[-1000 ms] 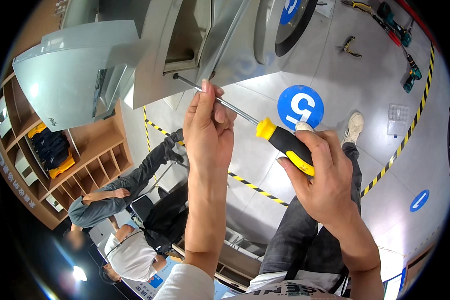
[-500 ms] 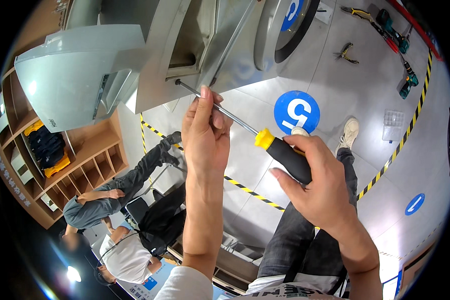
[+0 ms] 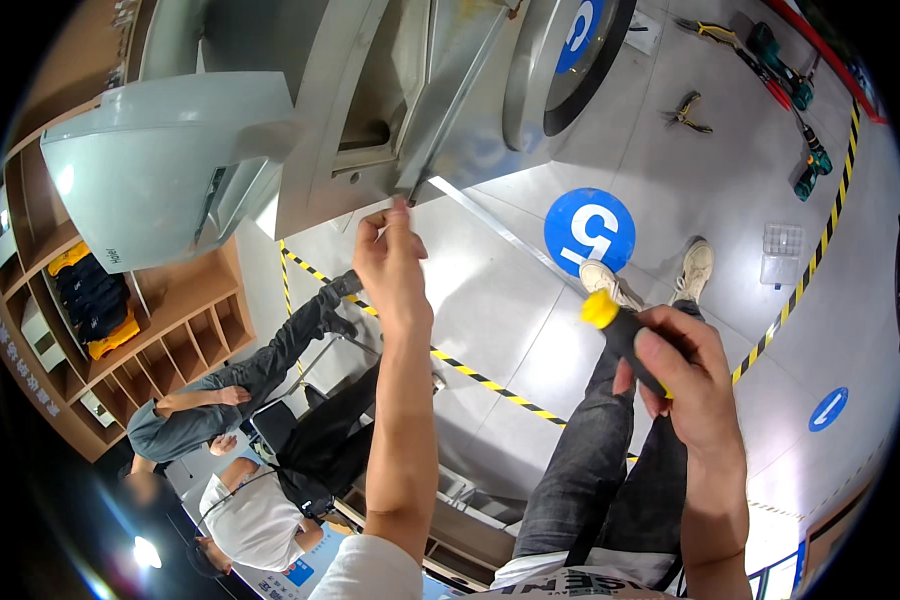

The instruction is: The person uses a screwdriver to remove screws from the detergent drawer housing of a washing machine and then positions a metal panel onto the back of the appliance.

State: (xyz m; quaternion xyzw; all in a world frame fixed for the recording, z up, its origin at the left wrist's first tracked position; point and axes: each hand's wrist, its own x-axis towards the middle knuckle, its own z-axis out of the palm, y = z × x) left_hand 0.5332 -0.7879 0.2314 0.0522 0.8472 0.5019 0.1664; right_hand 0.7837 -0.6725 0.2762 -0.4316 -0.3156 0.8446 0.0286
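My right hand (image 3: 685, 375) is wrapped round the black-and-yellow handle of a screwdriver (image 3: 625, 335). Its shaft shows as a pale blurred streak pointing up and left toward a grey metal appliance panel (image 3: 315, 190). The screwdriver's tip appears apart from the small round hole (image 3: 354, 178) in that panel. My left hand (image 3: 395, 265) is closed in a pinch just below the panel's lower edge; whatever its fingertips hold is too small to make out. Above it are a rectangular recess (image 3: 380, 100) and a slanting metal strip (image 3: 460, 95).
A pale grey curved housing (image 3: 170, 165) juts out at left, before wooden shelving (image 3: 185, 345). A round door (image 3: 580, 70) is at the top. Pliers (image 3: 690, 112) and cordless drills (image 3: 813, 165) lie on the floor at right, near a clear plastic case (image 3: 781, 255). Two people sit at lower left.
The screwdriver has drawn back from the panel, to the right and down, with my right hand. My left hand has let go of the shaft and pinches near the panel's edge.
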